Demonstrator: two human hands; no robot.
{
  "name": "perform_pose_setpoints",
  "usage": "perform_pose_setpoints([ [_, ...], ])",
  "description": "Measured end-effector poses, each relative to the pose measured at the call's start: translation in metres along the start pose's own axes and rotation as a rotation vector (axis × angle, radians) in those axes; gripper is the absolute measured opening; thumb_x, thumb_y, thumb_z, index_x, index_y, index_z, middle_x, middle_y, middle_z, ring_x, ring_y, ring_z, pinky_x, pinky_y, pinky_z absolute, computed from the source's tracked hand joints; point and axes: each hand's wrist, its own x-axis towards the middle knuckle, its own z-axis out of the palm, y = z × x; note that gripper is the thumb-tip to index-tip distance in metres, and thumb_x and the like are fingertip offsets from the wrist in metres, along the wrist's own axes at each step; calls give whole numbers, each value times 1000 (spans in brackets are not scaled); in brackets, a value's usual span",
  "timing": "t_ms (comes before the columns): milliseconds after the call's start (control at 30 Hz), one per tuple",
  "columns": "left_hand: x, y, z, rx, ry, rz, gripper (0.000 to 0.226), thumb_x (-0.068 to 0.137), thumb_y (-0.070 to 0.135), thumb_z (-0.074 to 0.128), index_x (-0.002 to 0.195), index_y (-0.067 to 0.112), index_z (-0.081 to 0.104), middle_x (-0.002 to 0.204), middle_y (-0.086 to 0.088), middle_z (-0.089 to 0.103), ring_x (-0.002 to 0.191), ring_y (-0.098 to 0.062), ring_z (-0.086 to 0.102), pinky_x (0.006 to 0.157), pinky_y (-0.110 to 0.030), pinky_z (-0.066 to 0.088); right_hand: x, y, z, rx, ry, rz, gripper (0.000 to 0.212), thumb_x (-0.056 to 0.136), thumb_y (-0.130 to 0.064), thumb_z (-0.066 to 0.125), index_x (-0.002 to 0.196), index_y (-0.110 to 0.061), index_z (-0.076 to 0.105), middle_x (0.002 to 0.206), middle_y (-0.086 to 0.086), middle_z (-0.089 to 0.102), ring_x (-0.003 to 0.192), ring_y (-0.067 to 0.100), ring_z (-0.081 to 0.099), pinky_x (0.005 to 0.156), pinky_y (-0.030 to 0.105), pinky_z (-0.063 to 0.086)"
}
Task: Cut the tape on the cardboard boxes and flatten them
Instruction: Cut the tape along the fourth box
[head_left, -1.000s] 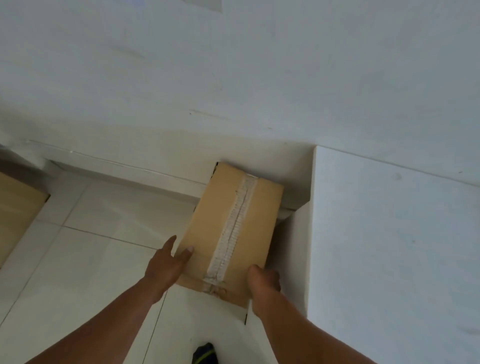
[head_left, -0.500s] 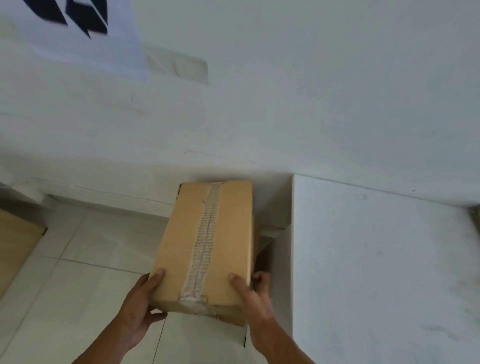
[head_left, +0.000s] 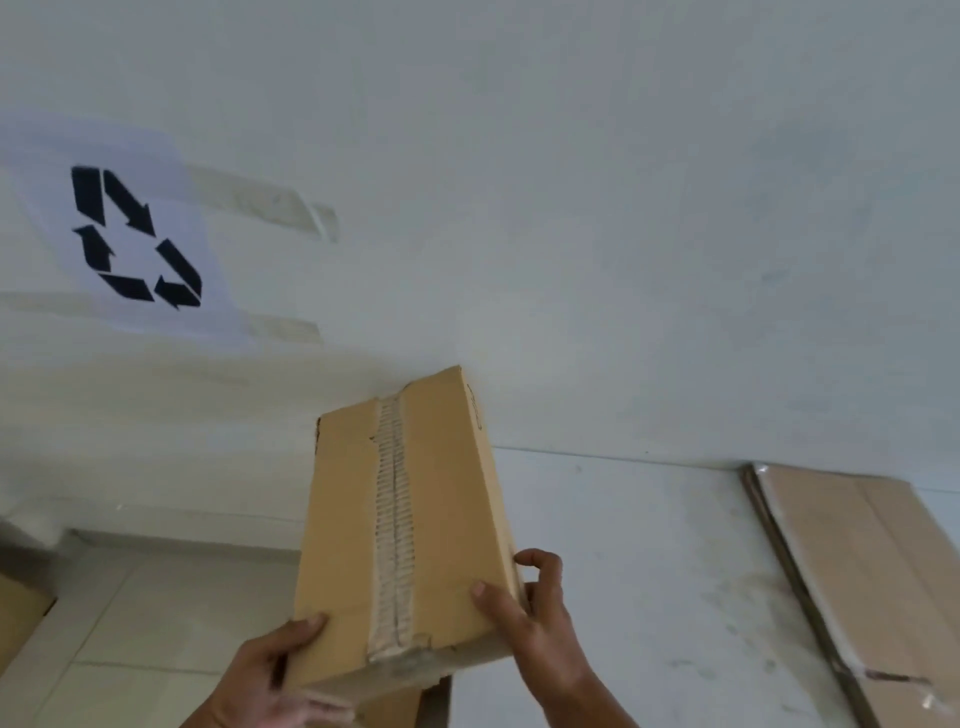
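A brown cardboard box (head_left: 343, 535) is held up in the air in front of the white wall, tilted with its far end higher. A strip of clear tape (head_left: 395, 519) runs lengthwise down its top seam. My left hand (head_left: 270, 670) grips the near left corner from below, thumb on top. My right hand (head_left: 535, 618) holds the near right edge, thumb on the top face and fingers along the side.
A white table (head_left: 649, 545) stands at the right, with a stack of flattened cardboard (head_left: 862, 571) on it. A paper sheet with a recycling symbol (head_left: 135, 239) is taped on the wall. More cardboard (head_left: 18, 608) lies at the left on the tiled floor (head_left: 171, 613).
Both hands lifted the box from the floor corner beside the table up to about table height. The view tilted upward, bringing the recycling sign and the flattened stack into sight.
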Motion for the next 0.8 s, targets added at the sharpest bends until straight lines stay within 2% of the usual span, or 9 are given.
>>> perform_pose_setpoints([
  [67,6,-28,37,41,-13,32,77,53,-2,84,125,-16,60,119,-42,60,91,-58,67,79,-66,55,-15,9,-47,16,-3,-7,74,54,-68,67,115,-42,36,120,10,55,106,19,60,78,24,50],
  [167,23,-82,86,126,29,114,70,78,14,75,142,-1,50,131,-33,59,106,-51,66,84,-63,56,-35,39,-115,92,-25,44,79,51,-62,71,118,-33,40,112,16,62,101,27,65,74,25,52],
  [267,36,-139,130,310,126,153,103,48,45,98,139,24,53,127,-13,69,114,-38,66,93,-62,53,-47,82,-180,199,-59,172,79,52,-53,77,118,-27,43,113,19,65,100,31,66,77,36,54],
  [433,55,-228,180,435,249,157,92,46,60,86,130,39,56,114,4,75,105,-25,71,78,-47,58,-56,141,-264,208,-134,325,61,68,-38,70,125,-25,50,117,6,70,107,27,65,85,36,52],
  [567,58,-265,201,403,371,226,99,44,60,89,135,43,56,113,8,75,107,-24,70,79,-46,58,-58,162,-300,16,-220,323,51,80,-41,66,129,-30,58,119,-7,70,111,13,64,95,31,49],
  [633,59,-272,205,424,450,246,99,43,60,88,136,42,57,113,8,75,106,-24,69,80,-45,57,-57,164,-312,-90,-238,294,31,91,-38,62,122,-31,63,115,-7,70,106,11,65,90,30,51],
  [700,60,-276,207,454,503,244,97,47,62,87,137,41,56,116,7,73,107,-23,67,86,-46,55,-55,165,-323,-199,-132,250,16,97,-32,55,104,-27,68,102,-2,71,93,14,65,84,37,53],
  [733,61,-278,208,472,524,246,94,50,62,86,137,40,56,117,7,72,109,-23,66,91,-49,53,-56,167,-329,-299,-43,225,17,97,-29,52,94,-23,68,94,1,70,86,16,65,81,39,53],
  [800,64,-283,209,492,544,262,85,59,60,85,136,40,56,119,7,70,111,-23,64,96,-51,51,-61,170,-341,-593,74,195,18,95,-26,49,84,-19,60,84,1,66,75,17,60,69,33,50],
])
